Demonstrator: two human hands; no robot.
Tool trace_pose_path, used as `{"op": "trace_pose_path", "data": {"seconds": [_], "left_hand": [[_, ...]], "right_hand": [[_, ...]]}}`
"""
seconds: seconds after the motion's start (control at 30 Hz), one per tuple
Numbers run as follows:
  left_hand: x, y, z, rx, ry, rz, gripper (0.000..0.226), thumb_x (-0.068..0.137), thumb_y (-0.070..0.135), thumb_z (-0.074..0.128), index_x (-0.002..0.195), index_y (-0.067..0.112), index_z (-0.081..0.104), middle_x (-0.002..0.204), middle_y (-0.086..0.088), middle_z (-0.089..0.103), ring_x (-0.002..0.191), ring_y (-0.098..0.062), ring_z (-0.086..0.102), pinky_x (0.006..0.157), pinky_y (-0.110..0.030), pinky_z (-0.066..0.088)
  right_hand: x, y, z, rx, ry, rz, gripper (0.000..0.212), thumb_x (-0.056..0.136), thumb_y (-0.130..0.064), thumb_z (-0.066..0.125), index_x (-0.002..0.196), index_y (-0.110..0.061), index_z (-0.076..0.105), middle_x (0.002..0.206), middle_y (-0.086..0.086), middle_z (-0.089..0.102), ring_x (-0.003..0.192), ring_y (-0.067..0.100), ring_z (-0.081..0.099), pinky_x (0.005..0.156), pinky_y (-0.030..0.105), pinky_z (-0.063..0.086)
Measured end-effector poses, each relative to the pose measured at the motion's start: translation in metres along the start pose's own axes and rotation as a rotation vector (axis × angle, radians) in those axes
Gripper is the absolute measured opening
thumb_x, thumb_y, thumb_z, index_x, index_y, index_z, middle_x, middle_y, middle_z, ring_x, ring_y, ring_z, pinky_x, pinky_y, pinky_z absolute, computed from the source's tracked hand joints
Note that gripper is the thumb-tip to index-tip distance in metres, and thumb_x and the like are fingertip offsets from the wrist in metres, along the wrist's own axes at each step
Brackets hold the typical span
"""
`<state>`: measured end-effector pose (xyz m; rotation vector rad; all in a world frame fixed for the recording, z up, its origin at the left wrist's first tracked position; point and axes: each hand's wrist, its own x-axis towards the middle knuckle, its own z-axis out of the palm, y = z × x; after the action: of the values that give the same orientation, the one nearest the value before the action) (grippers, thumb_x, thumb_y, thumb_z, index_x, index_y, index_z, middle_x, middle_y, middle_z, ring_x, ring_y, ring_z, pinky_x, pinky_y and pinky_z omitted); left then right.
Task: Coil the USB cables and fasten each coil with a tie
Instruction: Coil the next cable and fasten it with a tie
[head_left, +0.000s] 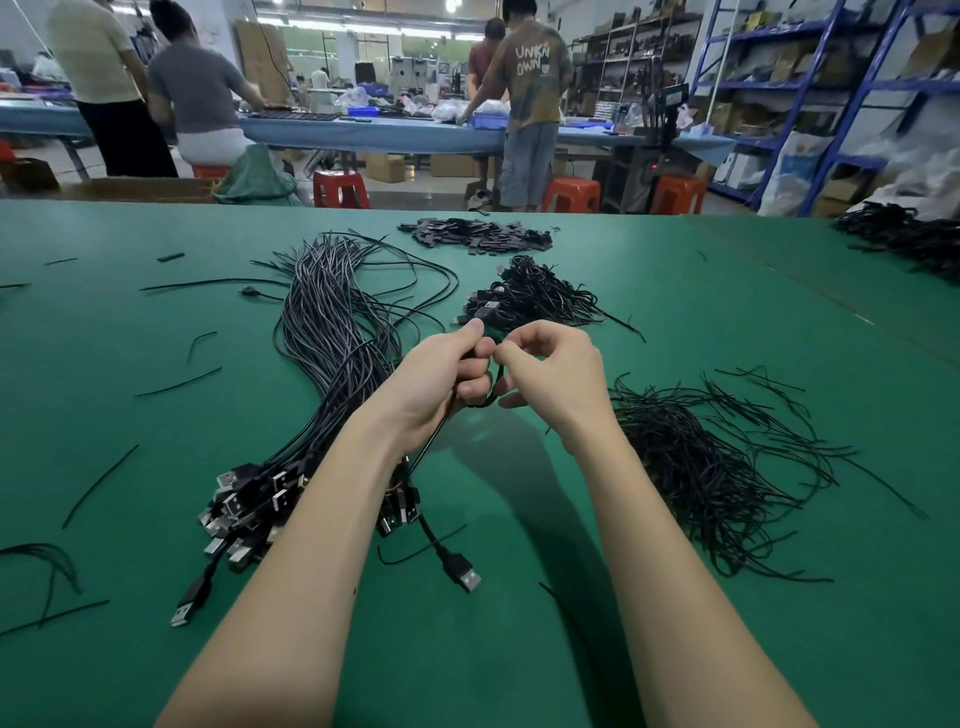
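Above the green table (156, 519), both hands grip a coiled cable (480, 400).

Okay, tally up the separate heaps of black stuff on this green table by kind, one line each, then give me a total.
Bundle of uncoiled USB cables: 1
Heap of coiled, tied cables: 1
Heap of loose ties: 1
Heap of small flat black pieces: 1
Heap of black cables at the far right edge: 1
Total: 5 heaps
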<state>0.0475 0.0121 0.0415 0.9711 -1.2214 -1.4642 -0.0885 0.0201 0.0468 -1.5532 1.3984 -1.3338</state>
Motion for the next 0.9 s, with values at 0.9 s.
{"op": "trace_pose_path", "data": {"seconds": [0.9], "left_hand": [[0.006,-0.017,0.023,0.740,0.330,0.240,0.019,0.106,0.019,0.033,0.094,0.014,0.046,0.083,-0.001,0.057,0.076,-0.024,0.052,0.064,-0.035,0.033]], "right_hand": [[0.005,0.008,0.005,0.220,0.025,0.124,0.022,0.097,-0.010,0.060,0.088,-0.023,0.076,0.067,-0.008,0.071,0.051,0.009,0.064,0.055,0.022,0.053]]}}
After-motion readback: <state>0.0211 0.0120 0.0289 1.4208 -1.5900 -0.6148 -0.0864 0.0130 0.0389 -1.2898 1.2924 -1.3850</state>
